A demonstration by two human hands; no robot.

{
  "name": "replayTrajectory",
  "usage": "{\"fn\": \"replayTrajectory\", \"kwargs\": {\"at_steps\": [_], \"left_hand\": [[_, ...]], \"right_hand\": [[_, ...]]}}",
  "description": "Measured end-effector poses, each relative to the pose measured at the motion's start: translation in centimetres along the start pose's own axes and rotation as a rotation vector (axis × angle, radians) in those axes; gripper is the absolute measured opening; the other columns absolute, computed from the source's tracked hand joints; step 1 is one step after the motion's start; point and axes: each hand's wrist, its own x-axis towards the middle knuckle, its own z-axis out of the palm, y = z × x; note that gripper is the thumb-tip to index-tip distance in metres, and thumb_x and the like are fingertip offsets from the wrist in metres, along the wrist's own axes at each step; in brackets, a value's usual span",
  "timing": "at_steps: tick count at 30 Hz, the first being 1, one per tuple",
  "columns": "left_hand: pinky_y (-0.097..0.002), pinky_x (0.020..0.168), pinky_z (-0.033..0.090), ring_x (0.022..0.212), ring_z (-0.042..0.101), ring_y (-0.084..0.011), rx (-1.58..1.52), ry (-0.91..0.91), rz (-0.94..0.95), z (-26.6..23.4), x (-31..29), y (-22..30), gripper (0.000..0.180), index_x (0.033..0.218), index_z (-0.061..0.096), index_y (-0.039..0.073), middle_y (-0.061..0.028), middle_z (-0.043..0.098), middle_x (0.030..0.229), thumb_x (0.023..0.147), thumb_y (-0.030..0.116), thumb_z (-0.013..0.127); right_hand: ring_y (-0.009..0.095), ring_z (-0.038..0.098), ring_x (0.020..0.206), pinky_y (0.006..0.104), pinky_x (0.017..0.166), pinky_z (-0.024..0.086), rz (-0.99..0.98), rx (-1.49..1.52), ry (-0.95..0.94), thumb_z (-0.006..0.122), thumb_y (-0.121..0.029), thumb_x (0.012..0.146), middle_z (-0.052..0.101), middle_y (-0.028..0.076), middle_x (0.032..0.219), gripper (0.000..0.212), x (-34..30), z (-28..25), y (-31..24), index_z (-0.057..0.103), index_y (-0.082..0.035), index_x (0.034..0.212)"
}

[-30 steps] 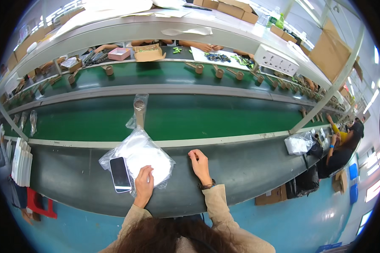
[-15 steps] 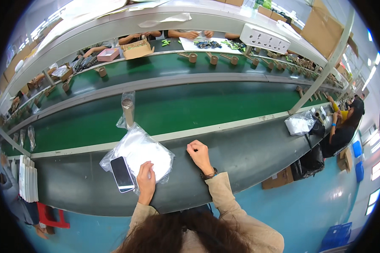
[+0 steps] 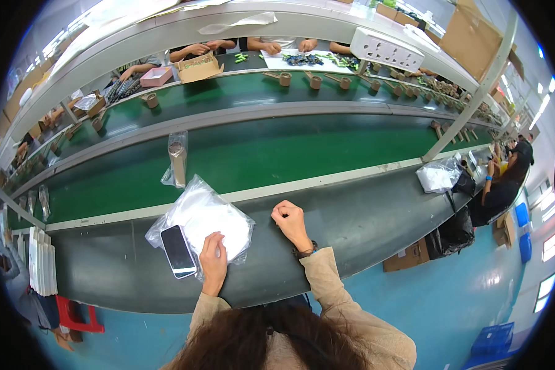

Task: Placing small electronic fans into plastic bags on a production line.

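Note:
On a stack of clear plastic bags (image 3: 194, 209) lies my left hand (image 3: 214, 254), its fingers stretched out and nothing plainly gripped. A dark-screened phone (image 3: 178, 251) rests on the bags just left of that hand. My right hand (image 3: 290, 221) is curled into a loose fist on the dark grey worktop (image 3: 345, 209), apart from the bags. Nothing shows inside it. Beyond the bags, on the green conveyor belt (image 3: 277, 148), lies a brown cup-shaped piece with a long handle (image 3: 177, 161) in a clear bag.
More brown handled pieces (image 3: 315, 81) line the far belt. Bagged pieces (image 3: 44, 202) lie at the left, near white stacked panels (image 3: 41, 262). A white power strip (image 3: 387, 50) hangs from the shelf. A co-worker (image 3: 505, 182) sits at the right beside a plastic bag (image 3: 438, 177).
The bagged brown piece has shifted left along the near belt. Pieces on the far belt have slid slightly right. My hands have barely moved. The co-worker's arm at right has changed position.

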Motion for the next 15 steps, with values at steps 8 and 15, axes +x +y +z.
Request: {"fn": "replayTrajectory", "kwargs": {"at_steps": [8, 15], "left_hand": [[-0.0357, 0.081, 0.050, 0.094, 0.064, -0.0332, 0.005, 0.003, 0.009, -0.03, 0.06, 0.06, 0.016, 0.097, 0.062, -0.002, -0.0174, 0.065, 0.102, 0.084, -0.007, 0.056], [-0.0358, 0.080, 0.051, 0.092, 0.064, -0.0338, -0.007, 0.008, 0.010, -0.03, 0.07, -0.01, 0.016, 0.097, 0.062, -0.002, -0.0176, 0.065, 0.100, 0.083, -0.007, 0.057]], "right_hand": [[0.017, 0.059, 0.057, 0.0294, 0.052, 0.042, -0.026, -0.006, -0.008, 0.065, -0.007, 0.077, 0.066, 0.008, 0.076, 0.021, -0.02, -0.08, -0.20, 0.061, 0.004, 0.060], [0.017, 0.058, 0.056, 0.0300, 0.052, 0.042, -0.005, -0.019, -0.021, 0.065, -0.007, 0.077, 0.066, 0.007, 0.076, 0.022, -0.07, -0.10, -0.20, 0.061, 0.005, 0.059]]}}
